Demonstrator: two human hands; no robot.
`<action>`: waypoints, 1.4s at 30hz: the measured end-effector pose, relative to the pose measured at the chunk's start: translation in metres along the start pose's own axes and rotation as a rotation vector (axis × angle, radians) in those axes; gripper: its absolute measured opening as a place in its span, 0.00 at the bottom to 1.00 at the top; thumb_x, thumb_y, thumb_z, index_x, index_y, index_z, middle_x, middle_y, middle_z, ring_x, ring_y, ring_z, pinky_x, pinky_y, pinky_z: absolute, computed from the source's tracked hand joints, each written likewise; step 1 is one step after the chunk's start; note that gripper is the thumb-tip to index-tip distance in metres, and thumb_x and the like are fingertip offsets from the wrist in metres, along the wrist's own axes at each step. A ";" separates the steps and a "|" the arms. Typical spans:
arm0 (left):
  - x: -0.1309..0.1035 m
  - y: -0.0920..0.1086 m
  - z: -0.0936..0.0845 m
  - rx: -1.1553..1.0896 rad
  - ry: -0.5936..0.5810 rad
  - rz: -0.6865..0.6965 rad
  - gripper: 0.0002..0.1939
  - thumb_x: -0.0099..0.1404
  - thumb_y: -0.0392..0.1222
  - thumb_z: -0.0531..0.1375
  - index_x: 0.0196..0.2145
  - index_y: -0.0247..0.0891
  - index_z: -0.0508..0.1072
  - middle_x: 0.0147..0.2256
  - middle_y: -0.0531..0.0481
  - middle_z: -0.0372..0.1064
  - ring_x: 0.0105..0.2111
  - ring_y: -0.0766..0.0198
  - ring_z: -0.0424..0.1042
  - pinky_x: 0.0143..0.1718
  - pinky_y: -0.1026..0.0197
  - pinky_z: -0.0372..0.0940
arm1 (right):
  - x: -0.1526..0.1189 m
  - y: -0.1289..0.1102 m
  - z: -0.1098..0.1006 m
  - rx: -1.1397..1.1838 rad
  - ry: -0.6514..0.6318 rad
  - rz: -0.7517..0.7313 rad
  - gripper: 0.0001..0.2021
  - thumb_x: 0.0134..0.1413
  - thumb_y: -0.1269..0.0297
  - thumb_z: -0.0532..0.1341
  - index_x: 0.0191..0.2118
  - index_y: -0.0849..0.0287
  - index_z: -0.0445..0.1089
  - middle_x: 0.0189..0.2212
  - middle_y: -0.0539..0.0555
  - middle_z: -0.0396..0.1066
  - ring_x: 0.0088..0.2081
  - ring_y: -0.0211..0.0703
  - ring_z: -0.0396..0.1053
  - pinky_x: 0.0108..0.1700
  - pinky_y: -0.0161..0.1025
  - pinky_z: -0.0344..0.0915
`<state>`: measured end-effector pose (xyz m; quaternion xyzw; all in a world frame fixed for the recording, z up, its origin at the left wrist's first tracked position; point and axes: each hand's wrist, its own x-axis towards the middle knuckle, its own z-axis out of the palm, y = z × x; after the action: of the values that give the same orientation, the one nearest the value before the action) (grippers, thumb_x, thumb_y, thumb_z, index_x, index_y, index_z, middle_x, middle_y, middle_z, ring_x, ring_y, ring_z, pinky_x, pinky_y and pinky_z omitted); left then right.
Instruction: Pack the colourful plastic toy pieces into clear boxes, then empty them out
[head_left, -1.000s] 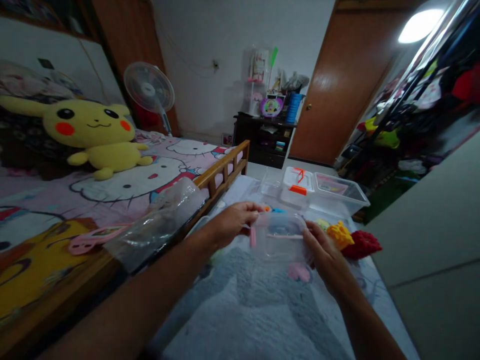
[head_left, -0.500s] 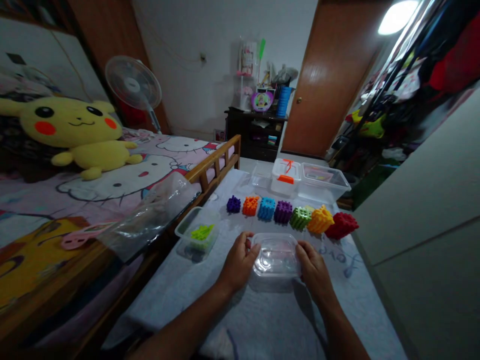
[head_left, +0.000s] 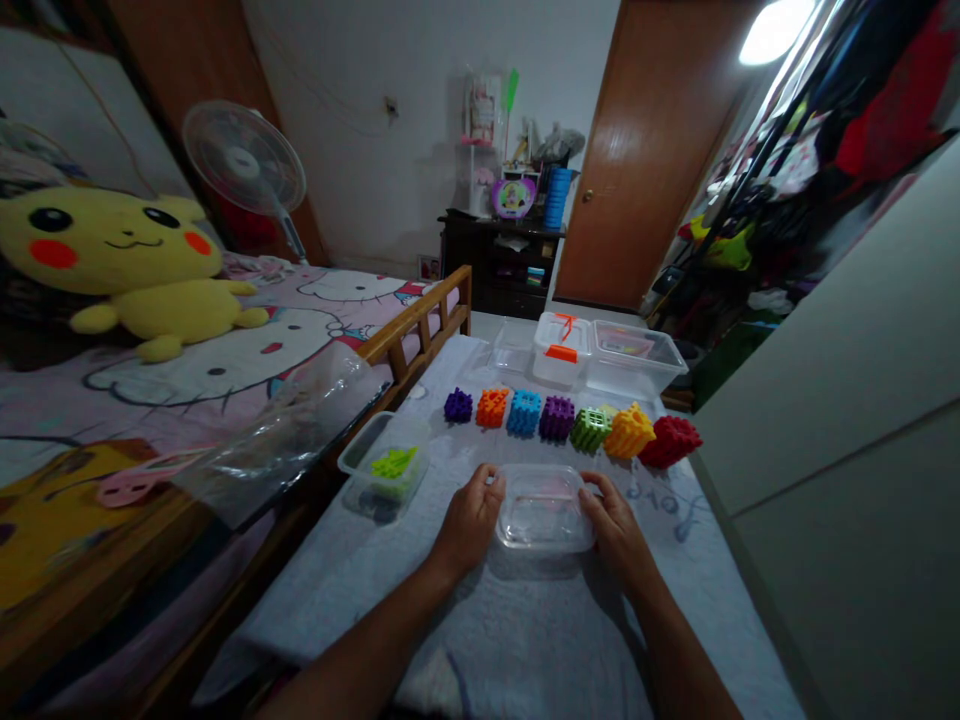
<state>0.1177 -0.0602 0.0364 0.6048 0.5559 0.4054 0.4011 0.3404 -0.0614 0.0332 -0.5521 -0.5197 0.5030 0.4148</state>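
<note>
Between my two hands is a clear plastic container (head_left: pixel 544 508), gripped at its left and right sides. My left hand (head_left: pixel 472 515) has its thumb and fingers closed on the left rim. On the right rim, my right hand (head_left: pixel 611 515) holds on in the same way. Just beyond it runs a row of coloured blocks: dark blue (head_left: pixel 458 405), orange (head_left: pixel 492 408), light blue (head_left: pixel 524 413), purple (head_left: pixel 557 419), green (head_left: pixel 592 430), yellow (head_left: pixel 630 432) and red (head_left: pixel 672 442). Lime-green pieces (head_left: pixel 394 463) lie in another clear container (head_left: pixel 360 462) at the left.
A lidded box with an orange latch (head_left: pixel 561 352) and a clear bin (head_left: pixel 637 365) stand at the table's far end. A wooden rail (head_left: pixel 420 330) borders the table's left side, with a clear plastic bag (head_left: pixel 277 430) by it. A grey cabinet is at right.
The view has shifted slightly, moving the whole scene a little to the left. Both hands still hold the clear container, which looks tilted a little differently.
</note>
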 end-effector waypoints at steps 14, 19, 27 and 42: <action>0.002 -0.006 -0.001 -0.051 0.029 0.043 0.18 0.72 0.52 0.46 0.41 0.40 0.71 0.36 0.47 0.73 0.38 0.57 0.72 0.43 0.58 0.65 | -0.001 0.003 -0.001 -0.016 0.038 -0.021 0.22 0.58 0.47 0.56 0.51 0.57 0.64 0.25 0.47 0.68 0.22 0.40 0.63 0.23 0.34 0.56; 0.003 -0.011 0.001 -0.053 0.045 0.026 0.19 0.72 0.53 0.47 0.42 0.40 0.72 0.36 0.48 0.73 0.38 0.57 0.72 0.42 0.59 0.65 | 0.000 0.006 -0.001 -0.056 0.068 -0.031 0.22 0.57 0.46 0.55 0.51 0.56 0.66 0.24 0.47 0.68 0.23 0.41 0.64 0.24 0.36 0.58; 0.005 -0.016 0.004 -0.055 0.087 0.053 0.19 0.72 0.52 0.46 0.42 0.39 0.72 0.33 0.50 0.72 0.36 0.58 0.71 0.41 0.59 0.65 | -0.002 -0.002 0.000 -0.192 0.097 -0.095 0.18 0.60 0.49 0.51 0.47 0.56 0.66 0.28 0.50 0.69 0.30 0.45 0.68 0.31 0.39 0.63; 0.006 -0.016 -0.003 -0.073 0.035 0.060 0.19 0.72 0.50 0.48 0.43 0.38 0.74 0.35 0.48 0.75 0.36 0.58 0.73 0.40 0.60 0.64 | -0.006 -0.008 -0.004 -0.019 -0.058 0.105 0.21 0.60 0.49 0.53 0.51 0.56 0.68 0.17 0.43 0.61 0.17 0.39 0.59 0.21 0.35 0.54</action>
<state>0.1099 -0.0527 0.0222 0.5989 0.5292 0.4480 0.4007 0.3437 -0.0661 0.0426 -0.5679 -0.5064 0.5349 0.3674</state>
